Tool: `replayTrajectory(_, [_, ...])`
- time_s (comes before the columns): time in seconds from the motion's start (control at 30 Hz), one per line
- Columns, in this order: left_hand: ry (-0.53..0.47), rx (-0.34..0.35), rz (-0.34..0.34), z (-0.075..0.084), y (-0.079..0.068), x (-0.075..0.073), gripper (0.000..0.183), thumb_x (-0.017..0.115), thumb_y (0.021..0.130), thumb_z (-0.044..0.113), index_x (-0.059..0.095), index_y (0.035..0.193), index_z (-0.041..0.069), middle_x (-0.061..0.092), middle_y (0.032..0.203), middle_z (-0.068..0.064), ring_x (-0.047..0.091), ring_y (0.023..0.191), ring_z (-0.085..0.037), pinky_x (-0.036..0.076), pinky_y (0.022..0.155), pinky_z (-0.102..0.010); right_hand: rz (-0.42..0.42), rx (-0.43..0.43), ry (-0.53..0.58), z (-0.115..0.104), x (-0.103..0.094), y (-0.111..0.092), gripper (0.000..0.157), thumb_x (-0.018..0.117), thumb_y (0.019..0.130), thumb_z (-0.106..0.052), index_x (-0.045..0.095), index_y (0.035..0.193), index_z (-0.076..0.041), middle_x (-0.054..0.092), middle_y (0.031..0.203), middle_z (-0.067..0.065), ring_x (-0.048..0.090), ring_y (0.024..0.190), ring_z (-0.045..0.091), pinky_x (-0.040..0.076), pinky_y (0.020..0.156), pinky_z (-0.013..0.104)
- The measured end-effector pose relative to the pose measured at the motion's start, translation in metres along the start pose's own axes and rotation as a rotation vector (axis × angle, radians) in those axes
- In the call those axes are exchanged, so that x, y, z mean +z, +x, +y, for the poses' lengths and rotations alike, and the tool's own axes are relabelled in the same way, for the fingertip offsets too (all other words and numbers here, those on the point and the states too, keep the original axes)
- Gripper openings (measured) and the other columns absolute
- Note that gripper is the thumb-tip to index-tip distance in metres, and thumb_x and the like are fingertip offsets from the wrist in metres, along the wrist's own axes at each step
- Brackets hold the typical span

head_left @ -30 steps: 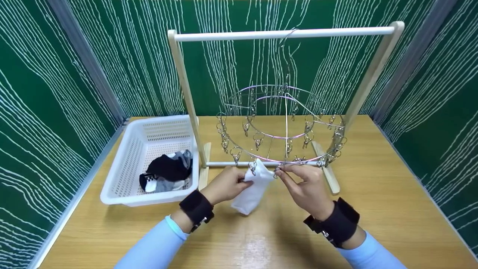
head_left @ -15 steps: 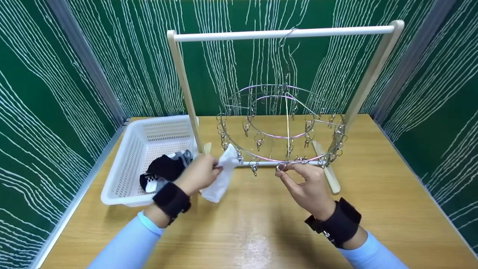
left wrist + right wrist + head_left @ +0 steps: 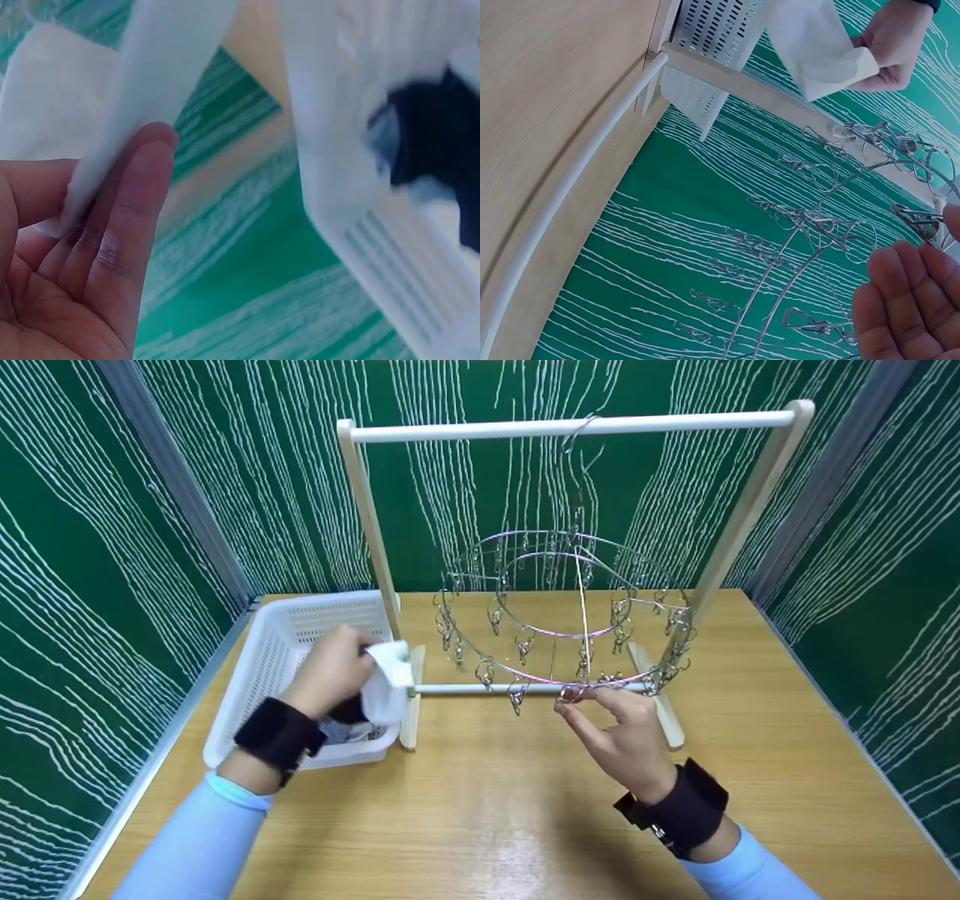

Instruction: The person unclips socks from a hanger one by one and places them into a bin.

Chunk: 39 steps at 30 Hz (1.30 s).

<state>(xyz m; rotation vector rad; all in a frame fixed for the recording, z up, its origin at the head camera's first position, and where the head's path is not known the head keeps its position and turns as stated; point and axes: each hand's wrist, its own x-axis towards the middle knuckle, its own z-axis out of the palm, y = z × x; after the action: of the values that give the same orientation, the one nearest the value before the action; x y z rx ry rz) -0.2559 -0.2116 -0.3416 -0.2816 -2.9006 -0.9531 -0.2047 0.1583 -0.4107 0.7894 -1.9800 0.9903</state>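
Note:
My left hand point(image 3: 334, 671) pinches a white sock point(image 3: 390, 667) between thumb and fingers, above the right side of the white basket point(image 3: 326, 600). In the left wrist view the sock's fabric point(image 3: 157, 67) passes between the thumb and fingers and is folded over. Dark and grey socks point(image 3: 435, 142) lie in the basket, partly hidden behind my left hand in the head view. At the front of the round clip hanger point(image 3: 540, 679), my right hand point(image 3: 622, 735) pinches a metal clip point(image 3: 566, 697) with thumb and forefinger. That clip point(image 3: 919, 217) holds no cloth.
A wooden rack with a white top bar point(image 3: 480, 432) carries the hanger by its hook. Several metal clips hang around the hanger's two rings. The rack's lower bar point(image 3: 465, 689) runs just above the wooden table point(image 3: 480, 825). Green walls with white lines surround the table.
My left hand has carried the white sock leftward, away from the hanger's front clips to above the basket. My right hand has stayed at the same clip.

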Motion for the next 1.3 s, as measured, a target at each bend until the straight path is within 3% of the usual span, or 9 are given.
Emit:
replayTrajectory(0.2, [0.041,-0.029,0.087,-0.015,0.01,-0.028,0.037,0.054,0.094,-0.007,0.077,0.123,-0.008,0.077,0.12,-0.03,0.069,0.093,-0.037,0.06,0.081,-0.046,-0.004,0.015,0.004,0.0,-0.001,0.0,0.022,0.09,0.076,0.009,0.08,0.092,-0.001,0.083,0.087,0.008,0.078,0.075,0.024,0.056,0.083,0.013])
replayTrajectory(0.37, [0.128,-0.037,0.145,-0.031,0.022,-0.039,0.038,0.052,0.094,-0.005,0.076,0.124,-0.009,0.076,0.122,-0.032,0.074,0.099,-0.043,0.063,0.088,-0.055,-0.007,0.018,-0.001,-0.001,-0.002,-0.001,0.021,0.09,0.077,0.009,0.08,0.093,-0.002,0.083,0.088,0.008,0.078,0.076,0.025,0.056,0.082,0.014])
replayTrajectory(0.7, [0.287,-0.08,0.199,-0.065,0.04,-0.042,0.035,0.051,0.093,-0.01,0.076,0.118,-0.013,0.074,0.122,-0.036,0.073,0.114,-0.051,0.062,0.094,-0.065,-0.022,0.055,0.003,0.0,-0.002,-0.003,0.019,0.09,0.079,0.005,0.081,0.093,-0.002,0.083,0.087,0.007,0.078,0.077,0.024,0.054,0.083,0.015])
replayTrajectory(0.83, [0.36,-0.054,0.209,-0.079,0.045,-0.036,0.028,0.054,0.093,-0.012,0.078,0.108,-0.01,0.077,0.113,-0.033,0.075,0.103,-0.049,0.061,0.089,-0.062,-0.023,0.053,0.009,0.0,-0.002,-0.002,0.019,0.09,0.079,0.006,0.081,0.093,-0.002,0.083,0.088,0.007,0.078,0.077,0.025,0.055,0.083,0.016])
replayTrajectory(0.97, [0.404,-0.013,0.149,-0.09,0.05,-0.024,0.024,0.056,0.094,-0.012,0.078,0.102,-0.01,0.079,0.105,-0.029,0.073,0.091,-0.043,0.058,0.083,-0.057,-0.021,0.044,0.016,0.0,-0.003,-0.002,0.019,0.09,0.078,0.007,0.081,0.093,-0.003,0.083,0.087,0.007,0.078,0.077,0.024,0.055,0.083,0.016])
replayTrajectory(1.13, [0.458,0.011,0.044,-0.096,0.053,-0.004,0.025,0.054,0.094,-0.012,0.078,0.097,-0.006,0.079,0.102,-0.026,0.073,0.088,-0.041,0.059,0.081,-0.056,-0.019,0.036,0.017,0.0,-0.003,-0.002,0.02,0.09,0.078,0.007,0.081,0.093,-0.003,0.083,0.088,0.006,0.078,0.077,0.024,0.054,0.085,0.014])
replayTrajectory(1.3, [0.472,0.063,-0.132,-0.093,0.054,0.013,0.019,0.057,0.089,-0.01,0.074,0.085,-0.002,0.074,0.089,-0.021,0.067,0.079,-0.036,0.058,0.081,-0.056,-0.018,0.036,0.026,0.0,-0.004,-0.002,0.02,0.09,0.079,0.008,0.081,0.093,-0.003,0.083,0.088,0.007,0.078,0.078,0.024,0.055,0.085,0.013])
